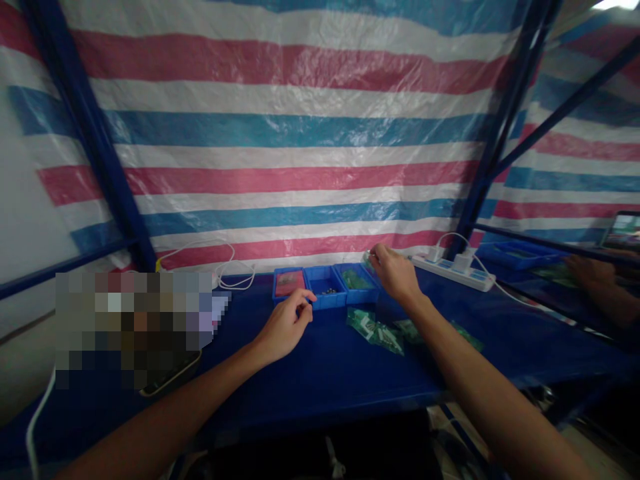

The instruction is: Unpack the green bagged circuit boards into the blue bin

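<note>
My left hand [286, 325] hovers at the front of the left blue bin, thumb and forefinger apart and the other fingers bent; it holds nothing visible. That bin holds a red packet [289, 283]. A few small metal pieces [330, 291] lie in the middle blue bin [325, 302]. Green plastic bags [356, 279] fill part of the right blue bin [363, 295]. Behind this bin, my right hand [395, 270] pinches a small pale green plastic bag [368, 259], mostly hidden by the fingers. Filled green bags [375, 329] lie on the blue table [320, 380] before the bins.
A white power strip [463, 272] with plugs stands at the back right. A white cable [235, 267] loops at the back left, near a pixelated area. Blue posts [90, 127] frame a striped sheet [300, 120]. Another person's hand [593, 270] is at far right.
</note>
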Available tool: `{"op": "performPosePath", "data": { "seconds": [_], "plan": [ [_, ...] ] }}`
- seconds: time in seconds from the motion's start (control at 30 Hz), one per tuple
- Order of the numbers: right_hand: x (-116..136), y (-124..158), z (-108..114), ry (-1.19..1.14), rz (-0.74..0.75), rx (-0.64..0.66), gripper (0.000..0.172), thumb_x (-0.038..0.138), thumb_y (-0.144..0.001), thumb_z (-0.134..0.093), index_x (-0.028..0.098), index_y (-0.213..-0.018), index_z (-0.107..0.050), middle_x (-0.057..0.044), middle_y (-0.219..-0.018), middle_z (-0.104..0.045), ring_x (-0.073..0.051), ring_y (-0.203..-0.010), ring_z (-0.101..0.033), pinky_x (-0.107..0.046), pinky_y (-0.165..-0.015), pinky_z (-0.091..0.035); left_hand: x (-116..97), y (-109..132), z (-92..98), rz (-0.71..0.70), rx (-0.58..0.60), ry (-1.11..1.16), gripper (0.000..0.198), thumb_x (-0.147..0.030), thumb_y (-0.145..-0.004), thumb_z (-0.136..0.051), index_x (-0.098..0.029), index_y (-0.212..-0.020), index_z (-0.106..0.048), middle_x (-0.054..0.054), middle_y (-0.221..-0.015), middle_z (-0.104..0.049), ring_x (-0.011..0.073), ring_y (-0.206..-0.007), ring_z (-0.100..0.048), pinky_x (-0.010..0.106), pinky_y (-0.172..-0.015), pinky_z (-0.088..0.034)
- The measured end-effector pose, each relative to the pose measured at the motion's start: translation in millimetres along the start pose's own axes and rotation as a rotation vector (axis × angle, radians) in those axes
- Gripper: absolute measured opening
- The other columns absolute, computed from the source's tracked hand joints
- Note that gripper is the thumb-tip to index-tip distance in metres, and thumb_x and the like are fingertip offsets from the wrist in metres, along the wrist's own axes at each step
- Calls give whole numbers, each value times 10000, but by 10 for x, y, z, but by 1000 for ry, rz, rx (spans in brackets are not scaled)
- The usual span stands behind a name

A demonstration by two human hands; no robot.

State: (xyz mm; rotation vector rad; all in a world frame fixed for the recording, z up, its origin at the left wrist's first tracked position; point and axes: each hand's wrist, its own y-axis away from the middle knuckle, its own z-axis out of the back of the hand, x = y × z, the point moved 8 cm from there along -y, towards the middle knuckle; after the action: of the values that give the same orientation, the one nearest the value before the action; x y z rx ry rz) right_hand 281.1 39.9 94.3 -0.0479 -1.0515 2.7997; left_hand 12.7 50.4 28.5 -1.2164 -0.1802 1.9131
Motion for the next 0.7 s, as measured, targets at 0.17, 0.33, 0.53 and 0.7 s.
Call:
{"op": "performPosePath", "data": {
  "seconds": [0.17, 0.33, 0.53, 0.7],
  "plan": [
    [62, -43, -170, 16, 28, 78, 170, 251, -1079, -451, 181, -1163, -581, -123, -1099, -738, -258, -909, -694, -313, -671, -359, -19, 10, -20, -13, 29, -5, 174, -249, -1023, -480, -207, -1139, -601, -10, -801, -632, 153, -717, -612, 253, -643, -423],
    [116, -52, -260, 30, 39, 127, 175, 185, -1066, -445, 161, -1172, -583, -138, -1064, -722, -251, -922, -682, -310, -706, -375, -31, 26, -40, -3, 55, -23, 172, -281, -1035, -482, -214, -1123, -614, -4, -819, -643, 156, -732, -613, 254, -652, -420],
    [168, -36, -316, 56, 53, 178, 136, 160, -1023, -525, 169, -1121, -619, -154, -1066, -715, -280, -976, -656, -314, -704, -389, -19, 29, -60, 6, 81, -5, 158, -275, -1038, -485, -217, -1093, -620, -14, -812, -646, 144, -710, -601, 252, -651, -420],
    [168, -47, -334, 36, 36, 168, 116, 161, -1039, -519, 162, -1113, -608, -155, -1073, -712, -266, -957, -660, -312, -715, -386, -5, 28, -78, 10, 97, 0, 146, -251, -1030, -496, -212, -1070, -630, -15, -815, -652, 143, -723, -613, 252, -654, -421]
  ]
}}
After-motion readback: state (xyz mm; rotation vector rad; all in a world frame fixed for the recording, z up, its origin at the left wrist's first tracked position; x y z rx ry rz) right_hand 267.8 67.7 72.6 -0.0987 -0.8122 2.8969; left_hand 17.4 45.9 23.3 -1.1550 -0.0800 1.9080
